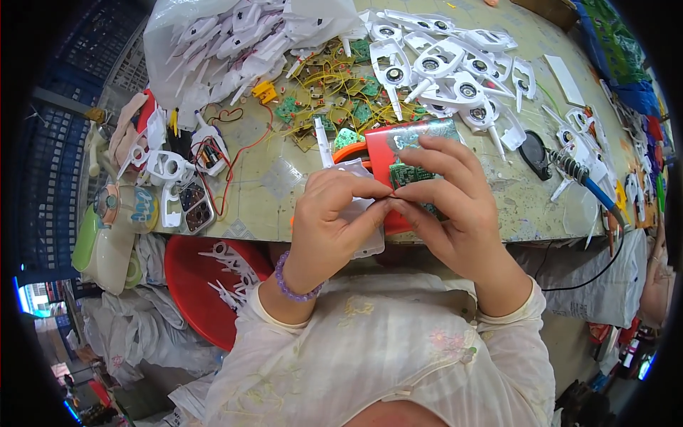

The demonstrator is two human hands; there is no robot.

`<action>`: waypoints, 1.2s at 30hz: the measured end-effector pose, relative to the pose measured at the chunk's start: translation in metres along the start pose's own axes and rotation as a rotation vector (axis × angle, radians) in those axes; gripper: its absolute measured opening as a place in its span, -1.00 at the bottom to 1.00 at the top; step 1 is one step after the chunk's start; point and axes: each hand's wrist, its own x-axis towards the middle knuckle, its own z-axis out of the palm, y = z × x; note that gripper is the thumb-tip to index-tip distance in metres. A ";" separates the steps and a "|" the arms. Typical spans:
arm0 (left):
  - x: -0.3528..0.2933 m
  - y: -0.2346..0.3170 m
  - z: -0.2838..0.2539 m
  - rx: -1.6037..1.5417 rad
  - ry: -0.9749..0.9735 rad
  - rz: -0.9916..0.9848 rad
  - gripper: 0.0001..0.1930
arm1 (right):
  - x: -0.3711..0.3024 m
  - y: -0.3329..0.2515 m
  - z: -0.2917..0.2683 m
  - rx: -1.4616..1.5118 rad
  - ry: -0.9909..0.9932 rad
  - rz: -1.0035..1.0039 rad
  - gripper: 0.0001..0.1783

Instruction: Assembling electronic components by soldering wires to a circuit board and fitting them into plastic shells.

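Observation:
My left hand (334, 217), with a purple bead bracelet (293, 283) at its wrist, and my right hand (452, 192) meet fingertip to fingertip near the table's front edge. Both pinch at something small, thin and dark that is mostly hidden by the fingers. Partly covered by my left hand is a white plastic shell (368, 245). Just behind the fingertips stands a red block (380, 149), with a green circuit board (405, 173) in front of it. An orange round object (348, 151) sits beside the block.
Wired circuit boards (334, 92) lie in a heap at the back. White plastic housings with round speakers (430, 64) are piled back right. A soldering iron (587, 181) rests at right. A large plastic bag of parts (242, 43) stands back left, a red basin (196, 285) below the table edge.

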 end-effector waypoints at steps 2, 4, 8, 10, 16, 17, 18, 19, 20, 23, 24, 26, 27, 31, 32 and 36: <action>0.000 -0.001 -0.001 0.001 -0.027 0.002 -0.89 | -0.001 0.004 -0.001 0.021 -0.024 -0.011 -0.81; -0.001 -0.001 -0.001 -0.017 -0.039 -0.002 -0.88 | -0.001 0.005 -0.001 0.041 -0.048 -0.022 -0.80; -0.002 -0.002 -0.003 -0.067 -0.070 -0.021 -0.88 | -0.003 0.001 -0.006 -0.004 -0.101 -0.025 -0.78; -0.003 -0.002 -0.003 -0.098 -0.046 -0.069 -0.88 | -0.007 0.004 -0.010 -0.012 -0.150 -0.032 -0.77; 0.001 -0.002 -0.004 -0.069 -0.078 -0.007 -0.89 | -0.015 0.002 -0.008 0.008 -0.052 -0.025 -0.66; 0.002 -0.002 -0.005 -0.054 -0.116 0.018 -0.89 | -0.011 0.000 -0.006 0.020 -0.027 -0.006 -0.63; 0.002 -0.002 -0.004 -0.056 -0.120 0.019 -0.89 | -0.008 -0.001 -0.005 0.032 -0.001 0.012 -0.60; 0.002 -0.001 -0.002 -0.068 -0.100 0.023 -0.90 | -0.008 0.000 -0.004 0.053 -0.016 -0.007 -0.63; 0.001 -0.001 -0.002 -0.078 -0.079 0.028 -0.91 | -0.010 0.002 -0.003 0.052 -0.014 -0.006 -0.63; 0.000 -0.003 -0.004 -0.059 -0.082 0.012 -0.90 | -0.016 0.007 -0.004 0.120 -0.091 -0.056 -0.66; 0.001 -0.004 -0.005 -0.058 -0.082 0.011 -0.90 | -0.019 0.006 -0.004 0.079 -0.098 -0.061 -0.68; 0.005 -0.005 -0.008 0.066 -0.063 0.093 -0.89 | -0.025 0.001 -0.004 0.038 -0.108 -0.066 -0.70; 0.009 -0.008 -0.010 0.064 -0.063 0.091 -0.89 | -0.028 -0.001 -0.004 -0.009 -0.128 -0.095 -0.70; 0.025 -0.016 -0.015 0.131 -0.225 0.356 -0.85 | -0.034 -0.012 -0.001 -0.095 -0.194 -0.160 -0.72; 0.027 -0.018 -0.015 0.105 -0.302 0.402 -0.83 | -0.033 -0.013 0.000 -0.122 -0.217 -0.156 -0.73; 0.025 -0.016 -0.013 0.193 -0.325 0.403 -0.80 | -0.031 -0.011 -0.002 -0.115 -0.035 0.021 -0.78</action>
